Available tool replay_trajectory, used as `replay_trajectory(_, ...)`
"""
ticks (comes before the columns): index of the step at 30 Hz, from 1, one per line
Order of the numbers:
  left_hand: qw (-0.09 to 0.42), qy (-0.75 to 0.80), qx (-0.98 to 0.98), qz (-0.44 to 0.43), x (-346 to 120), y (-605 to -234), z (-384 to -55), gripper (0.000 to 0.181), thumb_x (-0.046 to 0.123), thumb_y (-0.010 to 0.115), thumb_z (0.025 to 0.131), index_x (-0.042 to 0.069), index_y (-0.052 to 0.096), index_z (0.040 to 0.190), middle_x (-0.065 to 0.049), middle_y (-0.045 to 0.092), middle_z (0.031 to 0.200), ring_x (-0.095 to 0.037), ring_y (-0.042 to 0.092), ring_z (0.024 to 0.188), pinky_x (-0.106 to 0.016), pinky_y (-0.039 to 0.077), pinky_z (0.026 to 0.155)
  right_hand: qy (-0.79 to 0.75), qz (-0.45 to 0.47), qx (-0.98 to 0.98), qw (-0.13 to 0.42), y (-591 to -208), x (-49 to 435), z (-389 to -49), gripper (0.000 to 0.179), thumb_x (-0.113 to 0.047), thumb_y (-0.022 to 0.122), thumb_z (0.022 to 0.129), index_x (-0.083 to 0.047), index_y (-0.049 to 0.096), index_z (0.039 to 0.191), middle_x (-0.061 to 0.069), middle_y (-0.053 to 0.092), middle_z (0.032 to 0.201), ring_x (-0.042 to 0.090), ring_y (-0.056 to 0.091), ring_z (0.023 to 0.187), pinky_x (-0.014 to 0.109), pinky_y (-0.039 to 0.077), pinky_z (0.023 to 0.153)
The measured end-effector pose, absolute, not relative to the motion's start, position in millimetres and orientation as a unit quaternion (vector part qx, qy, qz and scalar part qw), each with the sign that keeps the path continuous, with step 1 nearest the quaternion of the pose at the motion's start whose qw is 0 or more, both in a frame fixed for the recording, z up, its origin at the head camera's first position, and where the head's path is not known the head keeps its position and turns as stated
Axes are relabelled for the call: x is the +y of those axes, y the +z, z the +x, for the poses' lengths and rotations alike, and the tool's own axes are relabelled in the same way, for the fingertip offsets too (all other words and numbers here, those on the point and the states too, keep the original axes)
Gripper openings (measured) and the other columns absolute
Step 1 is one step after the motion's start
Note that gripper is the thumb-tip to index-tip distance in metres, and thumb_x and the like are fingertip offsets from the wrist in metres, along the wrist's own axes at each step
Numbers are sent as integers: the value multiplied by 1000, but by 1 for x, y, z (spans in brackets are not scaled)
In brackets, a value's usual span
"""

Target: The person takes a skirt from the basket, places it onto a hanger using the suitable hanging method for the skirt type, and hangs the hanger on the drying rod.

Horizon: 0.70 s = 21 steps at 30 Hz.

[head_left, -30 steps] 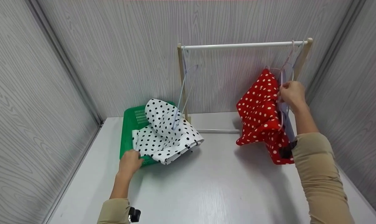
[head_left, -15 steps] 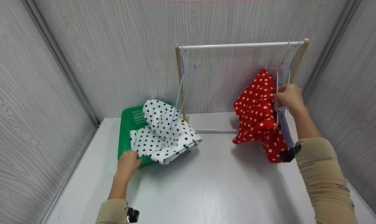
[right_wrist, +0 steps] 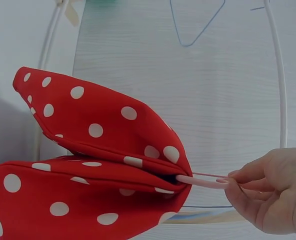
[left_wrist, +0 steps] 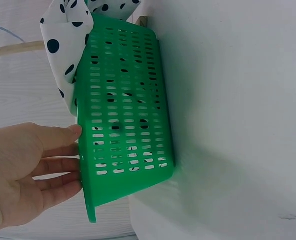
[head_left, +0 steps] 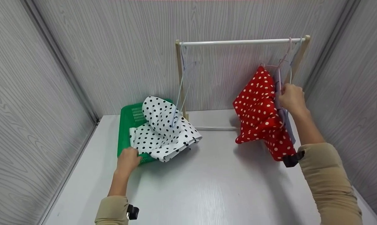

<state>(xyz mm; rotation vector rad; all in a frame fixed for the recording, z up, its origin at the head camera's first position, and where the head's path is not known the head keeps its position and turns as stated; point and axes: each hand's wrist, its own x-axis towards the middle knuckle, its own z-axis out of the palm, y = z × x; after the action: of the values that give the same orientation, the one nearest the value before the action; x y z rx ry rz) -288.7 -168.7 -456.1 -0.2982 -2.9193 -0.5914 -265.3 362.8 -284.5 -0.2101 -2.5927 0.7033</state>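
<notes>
A red garment with white dots (head_left: 257, 106) hangs from a pink hanger (right_wrist: 203, 183) near the rack's right end. My right hand (head_left: 292, 97) pinches the hanger's bare end, which sticks out past the cloth in the right wrist view. Pressed close behind the red cloth is a lavender garment (head_left: 290, 129), mostly hidden. At the left, my left hand (head_left: 128, 160) holds the near rim of a green basket (left_wrist: 125, 192), thumb and fingers at its edge. White cloth with black dots (head_left: 163, 125) lies in the basket and spills over its right side.
The clothes rack has a white top rail (head_left: 232, 42) and wooden end posts. A blue hanger (head_left: 179, 90) without clothing hangs at its left end, overlapping the white cloth in the head view. Grey panel walls enclose the white table (head_left: 200, 187) at the back and sides.
My right hand shifts slightly with the pink hanger. The red garment's lower edge swings a little left, then back right. My left hand stays at the basket rim.
</notes>
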Motion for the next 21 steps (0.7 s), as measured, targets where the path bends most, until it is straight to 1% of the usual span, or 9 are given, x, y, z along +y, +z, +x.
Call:
replay_trajectory(3, 74, -199, -972, -101, -169, -456, -289, 13, 4, 67, 79, -4, 61, 71, -11, 54, 67, -22, 47, 62, -38, 43, 57, 217, -68, -942, 245, -287, 359, -264, 13, 1, 48, 86, 10, 54, 94, 24, 52, 82, 35, 51, 68, 44, 44, 59)
replay_trajectory(6, 76, -199, -972, -103, -169, -457, -289, 14, 4, 67, 79, -4, 61, 70, -10, 53, 66, -22, 48, 62, -38, 43, 57, 164, -59, -941, 289, -291, 353, -264, 15, 0, 48, 86, 11, 56, 94, 26, 51, 84, 41, 50, 72, 54, 42, 64)
replay_trajectory(8, 77, -199, -972, -103, -169, -456, -289, 13, 4, 67, 79, -4, 61, 70, -11, 54, 67, -22, 48, 63, -39, 43, 57, 140, -48, -936, 319, -294, 348, -265, 18, -1, 48, 87, 11, 57, 97, 27, 52, 88, 43, 50, 77, 57, 41, 67)
replay_trajectory(10, 75, -199, -972, -103, -169, -456, -288, 13, 4, 66, 79, -4, 61, 71, -11, 54, 67, -22, 48, 63, -38, 43, 57, 133, -31, -929, 343, -297, 340, -266, 19, -4, 50, 89, 9, 59, 100, 27, 53, 92, 42, 50, 81, 57, 42, 69)
replay_trajectory(12, 74, -201, -971, -103, -169, -456, -288, 13, 4, 66, 79, -4, 61, 71, -10, 53, 67, -21, 47, 63, -38, 42, 57, 133, -3, -926, 353, -299, 329, -266, 20, -5, 53, 88, 7, 60, 102, 26, 54, 96, 41, 51, 85, 56, 43, 71)
replay_trajectory(16, 73, -203, -971, -104, -172, -456, -289, 12, 3, 66, 79, -4, 62, 70, -9, 54, 66, -21, 48, 62, -37, 43, 57, 142, 73, -929, 333, -305, 300, -266, 19, -7, 59, 87, 3, 62, 102, 21, 57, 98, 36, 54, 87, 51, 46, 75)
replay_trajectory(19, 73, -204, -971, -102, -175, -456, -289, 11, 2, 66, 78, -5, 63, 70, -10, 55, 66, -21, 49, 62, -38, 44, 56, 134, 137, -937, 292, -314, 276, -265, 17, -8, 63, 85, 0, 64, 100, 18, 60, 97, 33, 55, 88, 47, 48, 76)
replay_trajectory(21, 72, -204, -971, -99, -176, -456, -289, 10, 1, 66, 77, -5, 64, 71, -11, 56, 67, -21, 50, 63, -38, 44, 57, 115, 179, -941, 263, -321, 258, -265, 17, -8, 65, 84, -2, 66, 99, 15, 61, 95, 31, 56, 88, 44, 49, 73)
